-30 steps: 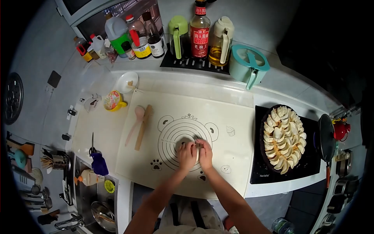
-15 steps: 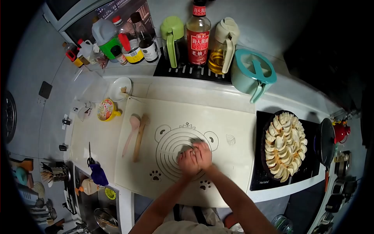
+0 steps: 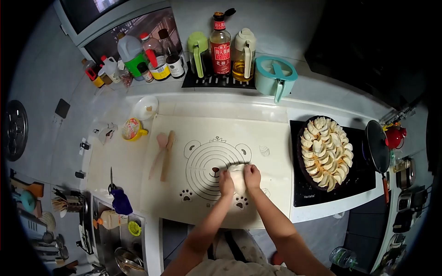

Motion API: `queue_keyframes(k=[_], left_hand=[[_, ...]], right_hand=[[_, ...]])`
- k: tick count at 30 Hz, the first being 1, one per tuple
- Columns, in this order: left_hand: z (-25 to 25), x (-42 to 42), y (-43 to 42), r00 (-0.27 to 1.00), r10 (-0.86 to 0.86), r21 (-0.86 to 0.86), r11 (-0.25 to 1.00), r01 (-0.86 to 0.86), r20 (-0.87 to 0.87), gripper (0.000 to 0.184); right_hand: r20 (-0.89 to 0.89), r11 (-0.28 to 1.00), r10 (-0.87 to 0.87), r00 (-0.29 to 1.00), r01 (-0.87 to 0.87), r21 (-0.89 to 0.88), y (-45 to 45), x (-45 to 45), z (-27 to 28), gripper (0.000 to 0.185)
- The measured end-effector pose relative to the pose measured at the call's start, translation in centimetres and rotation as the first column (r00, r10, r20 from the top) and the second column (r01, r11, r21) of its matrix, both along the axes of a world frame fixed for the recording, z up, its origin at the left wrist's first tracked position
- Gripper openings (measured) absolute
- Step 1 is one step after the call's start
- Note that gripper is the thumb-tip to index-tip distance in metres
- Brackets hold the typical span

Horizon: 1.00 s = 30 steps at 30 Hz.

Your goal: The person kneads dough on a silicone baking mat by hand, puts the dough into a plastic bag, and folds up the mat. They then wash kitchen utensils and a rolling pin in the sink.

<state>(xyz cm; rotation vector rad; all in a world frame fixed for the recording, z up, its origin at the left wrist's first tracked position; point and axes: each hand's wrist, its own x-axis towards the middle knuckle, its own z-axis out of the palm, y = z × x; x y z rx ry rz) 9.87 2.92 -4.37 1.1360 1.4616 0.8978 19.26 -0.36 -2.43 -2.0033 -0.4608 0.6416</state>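
A pale lump of dough (image 3: 237,180) rests on the cream kneading mat (image 3: 276,133), over the right part of its printed bear face. My left hand (image 3: 226,183) grips the dough's left side with fingers curled. On the opposite side, my right hand (image 3: 252,176) is closed around the dough's edge. The dough bulges between the two hands, and its underside is hidden. Left of the bear print lie a wooden rolling pin (image 3: 167,158) and a pink spoon (image 3: 161,141), side by side.
Dumplings (image 3: 327,152) fill a dark round tray on the black cooktop (image 3: 363,181) at right. A yellow cup (image 3: 132,130) and white plate (image 3: 146,108) stand at back left. Scissors (image 3: 111,181) lie near the sink. Bottles, including soy sauce (image 3: 221,55), line the ledge.
My hands were pressed together, one over the other, hiding what lay beneath. Now they are apart, on both sides of the visible dough. The camera view has shifted.
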Motion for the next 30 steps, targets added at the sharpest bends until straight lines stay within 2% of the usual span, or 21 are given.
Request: queue_keyframes(k=[2, 3, 4, 5, 6, 8, 10, 11, 13, 16, 18, 19, 20, 21, 22, 23, 26, 28, 30], left_hand=[[0.6, -0.5, 2.1, 0.993, -0.121, 0.011, 0.993, 0.121, -0.014, 0.043], [2.1, -1.4, 2.6, 0.977, -0.214, -0.113, 0.97, 0.214, 0.012, 0.045], [4.0, -2.0, 2.3, 0.952, -0.302, -0.233, 0.923, 0.305, 0.051, 0.046], [4.4, -2.3, 1.1, 0.955, -0.289, -0.108, 0.949, 0.295, 0.073, 0.046], [5.5, -2.9, -0.5, 0.935, -0.349, 0.086, 0.931, 0.353, -0.062, 0.035], [5.1, -4.3, -3.5, 0.942, -0.197, 0.451, 0.839, 0.305, -0.272, 0.022], [4.8, -6.4, -5.4, 0.93, -0.124, 0.59, 0.742, 0.318, -0.345, 0.017], [4.5, -6.9, -5.6, 0.924, -0.08, 0.654, 0.684, 0.324, -0.374, 0.016], [2.6, -7.3, -3.9, 0.884, -0.047, 0.652, 0.658, 0.377, -0.464, 0.017], [2.2, -6.5, -0.6, 0.831, -0.019, 0.593, 0.692, 0.412, -0.555, 0.021], [2.8, -5.1, 1.9, 0.82, 0.006, 0.604, 0.679, 0.418, -0.573, 0.021], [5.3, -4.1, 3.3, 0.799, -0.036, 0.549, 0.708, 0.444, -0.6, 0.017], [5.3, -3.4, 4.7, 0.79, -0.044, 0.53, 0.718, 0.451, -0.612, 0.016], [5.1, -2.9, 5.7, 0.779, -0.053, 0.511, 0.727, 0.458, -0.624, 0.016], [4.8, -2.4, 6.8, 0.77, -0.059, 0.495, 0.735, 0.464, -0.635, 0.015], [4.0, -1.9, 7.8, 0.762, -0.049, 0.457, 0.774, 0.437, -0.646, 0.012], [2.4, -0.7, 9.4, 0.675, -0.171, 0.181, 0.89, 0.418, -0.718, 0.012], [1.7, -0.9, 9.1, 0.749, -0.105, 0.256, 0.901, 0.349, -0.654, 0.017], [1.8, -0.8, 7.8, 0.808, -0.055, 0.358, 0.878, 0.319, -0.587, 0.021]], right_hand=[[-0.351, 0.961, -0.012, 0.936, 0.108, 0.256, 0.1, -1.4, 0.9, 0.028], [-0.397, 0.954, 0.01, 0.918, 0.111, 0.28, 0.1, -2.6, 1.7, 0.026], [-0.325, 0.964, 0.037, 0.945, 0.052, 0.261, -0.1, -3.5, 2.1, 0.022], [-0.326, 0.939, -0.009, 0.945, 0.12, 0.322, -0.1, -4.7, 2.4, 0.02], [-0.329, 0.907, -0.056, 0.943, 0.186, 0.378, -0.3, -6.0, 2.6, 0.019], [-0.034, 0.944, -0.007, 0.999, 0.018, 0.329, -2.1, -8.3, 2.7, 0.018], [0.084, 0.886, -0.041, 0.996, -0.003, 0.464, -4.4, -10.9, 3.8, 0.018], [0.158, 0.881, -0.001, 0.987, -0.074, 0.468, -4.7, -11.0, 3.0, 0.019], [0.294, 0.86, 0.072, 0.953, -0.209, 0.466, -4.0, -11.2, 1.8, 0.02], [0.338, 0.872, 0.15, 0.929, -0.285, 0.397, -0.3, -9.1, 1.0, 0.018], [0.249, 0.885, 0.158, 0.955, -0.249, 0.393, 2.4, -7.9, 1.2, 0.017], [0.208, 0.889, 0.184, 0.961, -0.253, 0.382, 3.5, -6.9, 1.2, 0.017], [0.168, 0.891, 0.209, 0.963, -0.258, 0.373, 4.8, -6.0, 1.1, 0.017], [0.266, 0.875, 0.163, 0.95, -0.264, 0.407, 6.3, -5.3, 2.1, 0.017], [0.287, 0.889, 0.149, 0.946, -0.255, 0.38, 7.5, -4.9, 2.1, 0.017], [0.307, 0.903, 0.134, 0.942, -0.244, 0.353, 8.4, -4.6, 1.5, 0.017], [0.317, 0.958, 0.142, 0.938, -0.211, 0.195, 10.3, -3.2, -1.0, 0.017], [0.274, 0.974, 0.176, 0.945, -0.207, 0.088, 10.2, -3.0, -0.9, 0.02], [0.289, 0.975, 0.116, 0.95, -0.165, 0.151, 8.9, -3.5, -0.5, 0.023]])
